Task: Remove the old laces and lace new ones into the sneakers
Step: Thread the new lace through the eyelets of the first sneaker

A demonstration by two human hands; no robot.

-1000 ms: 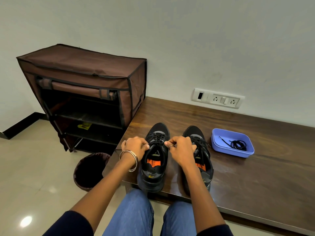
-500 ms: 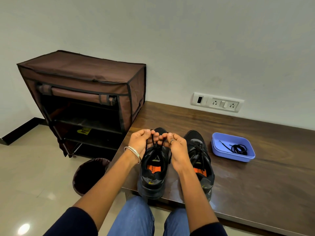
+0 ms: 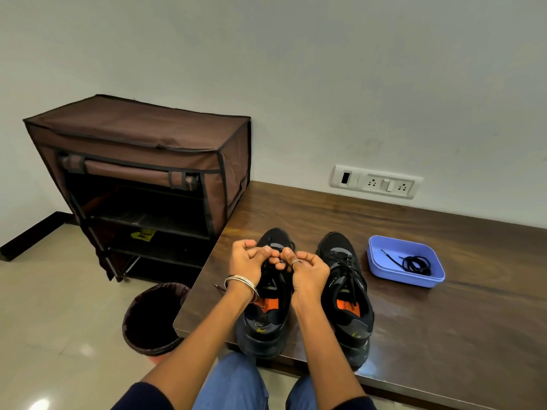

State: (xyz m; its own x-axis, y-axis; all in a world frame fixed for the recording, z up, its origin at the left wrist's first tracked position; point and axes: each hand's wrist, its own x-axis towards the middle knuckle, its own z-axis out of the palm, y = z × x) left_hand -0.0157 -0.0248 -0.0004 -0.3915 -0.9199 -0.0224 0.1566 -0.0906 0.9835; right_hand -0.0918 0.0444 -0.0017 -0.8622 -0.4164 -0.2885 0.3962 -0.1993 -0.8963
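Two black sneakers with orange insoles stand side by side on the dark wooden table [image 3: 444, 335], toes toward the wall. Over the left sneaker [image 3: 263, 321] my left hand [image 3: 247, 261] and my right hand [image 3: 307, 270] meet above the eyelets, each pinching its black lace. The lace itself is mostly hidden by my fingers. The right sneaker [image 3: 349, 294] stands laced and untouched. A blue tray [image 3: 381, 267] to the right holds a coiled black lace [image 3: 416, 263].
A dark waste bin [image 3: 151, 318] stands on the floor at the table's left corner. A brown fabric shoe rack [image 3: 142, 179] stands against the wall to the left. A socket panel [image 3: 377, 182] sits on the wall behind the table.
My hands were apart at the sides of the left sneaker, then rose and came together over its laces. Now they sit close together, fingers working at the lace.
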